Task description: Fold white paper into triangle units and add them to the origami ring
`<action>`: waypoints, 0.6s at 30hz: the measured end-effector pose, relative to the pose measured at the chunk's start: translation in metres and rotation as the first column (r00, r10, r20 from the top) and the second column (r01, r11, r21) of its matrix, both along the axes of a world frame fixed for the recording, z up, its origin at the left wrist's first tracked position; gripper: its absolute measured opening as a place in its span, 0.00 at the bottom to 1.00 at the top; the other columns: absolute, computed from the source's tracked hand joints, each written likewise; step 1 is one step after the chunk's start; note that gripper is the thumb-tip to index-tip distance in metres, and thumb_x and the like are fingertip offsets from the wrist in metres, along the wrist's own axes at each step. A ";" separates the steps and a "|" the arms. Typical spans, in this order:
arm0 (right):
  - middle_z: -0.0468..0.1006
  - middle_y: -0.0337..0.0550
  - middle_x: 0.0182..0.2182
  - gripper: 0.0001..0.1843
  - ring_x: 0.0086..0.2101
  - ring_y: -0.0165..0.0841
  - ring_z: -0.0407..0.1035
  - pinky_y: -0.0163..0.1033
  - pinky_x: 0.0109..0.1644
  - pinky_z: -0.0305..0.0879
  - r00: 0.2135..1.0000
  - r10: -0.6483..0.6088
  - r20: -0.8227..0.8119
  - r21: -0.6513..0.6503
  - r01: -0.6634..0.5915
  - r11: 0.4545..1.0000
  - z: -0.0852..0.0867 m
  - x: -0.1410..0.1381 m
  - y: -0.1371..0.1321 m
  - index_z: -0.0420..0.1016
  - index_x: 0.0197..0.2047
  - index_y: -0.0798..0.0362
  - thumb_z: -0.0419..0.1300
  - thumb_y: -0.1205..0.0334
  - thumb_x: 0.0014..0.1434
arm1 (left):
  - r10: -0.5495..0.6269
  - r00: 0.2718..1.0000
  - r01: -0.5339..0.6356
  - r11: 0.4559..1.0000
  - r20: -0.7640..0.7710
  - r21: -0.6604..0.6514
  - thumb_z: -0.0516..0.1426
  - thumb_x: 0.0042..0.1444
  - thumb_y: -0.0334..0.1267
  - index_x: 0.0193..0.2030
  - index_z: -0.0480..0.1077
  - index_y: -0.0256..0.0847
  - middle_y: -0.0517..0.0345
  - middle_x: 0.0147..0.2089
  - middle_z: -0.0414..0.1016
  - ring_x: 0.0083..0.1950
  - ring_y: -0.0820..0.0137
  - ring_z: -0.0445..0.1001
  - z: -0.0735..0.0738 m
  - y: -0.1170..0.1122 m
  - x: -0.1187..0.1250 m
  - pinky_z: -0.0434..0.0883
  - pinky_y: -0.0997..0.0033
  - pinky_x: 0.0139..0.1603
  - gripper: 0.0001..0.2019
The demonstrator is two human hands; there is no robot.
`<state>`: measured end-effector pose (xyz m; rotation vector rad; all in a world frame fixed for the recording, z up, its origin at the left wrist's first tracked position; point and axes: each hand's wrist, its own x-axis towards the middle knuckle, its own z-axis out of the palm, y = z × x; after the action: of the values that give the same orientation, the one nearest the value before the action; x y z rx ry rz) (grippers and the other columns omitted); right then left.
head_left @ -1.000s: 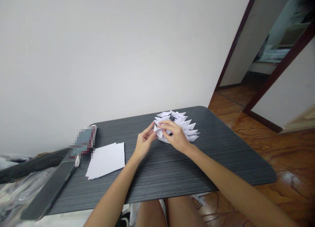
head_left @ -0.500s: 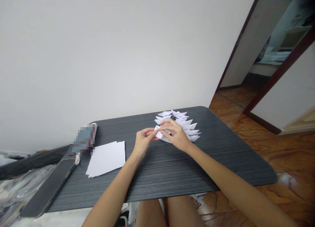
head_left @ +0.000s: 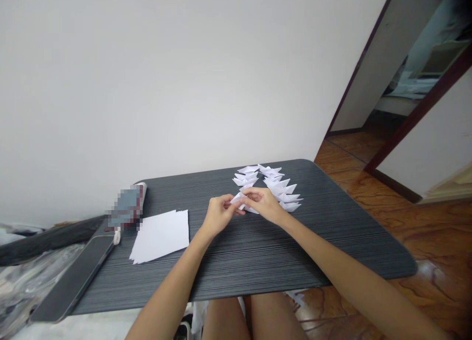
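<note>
A small folded white paper piece is pinched between both my hands over the dark striped table. My left hand grips its left end with curled fingers. My right hand holds the other end, fingers bent around it. Just behind my hands lies a cluster of several folded white paper triangles arranged in two rows. A small stack of flat white paper sheets rests on the table to the left of my hands.
A dark phone lies at the table's left edge, with a blurred package behind it. A white wall rises behind the table. Wooden floor and a doorway are to the right. My knees show below the table's front edge.
Both hands have drawn slightly toward me, away from the cluster, and closed together on one folded piece. The left fingers, spread a second ago, are now pinched.
</note>
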<state>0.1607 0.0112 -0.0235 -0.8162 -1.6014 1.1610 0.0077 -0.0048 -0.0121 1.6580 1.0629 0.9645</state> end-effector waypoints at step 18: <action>0.67 0.39 0.20 0.12 0.24 0.27 0.62 0.33 0.30 0.58 0.960 -0.115 0.256 0.340 0.022 0.940 0.015 0.005 -0.010 0.72 0.26 0.56 0.52 0.63 0.56 | 0.204 0.919 0.005 0.850 -0.338 0.527 0.47 0.57 0.37 0.37 0.66 0.38 0.59 0.24 0.71 0.25 0.74 0.69 0.001 -0.006 -0.003 0.63 0.78 0.28 0.09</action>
<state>0.1653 0.0012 -0.0087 -0.8236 -1.9153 0.7169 0.0045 -0.0111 -0.0114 2.3328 1.2251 1.0880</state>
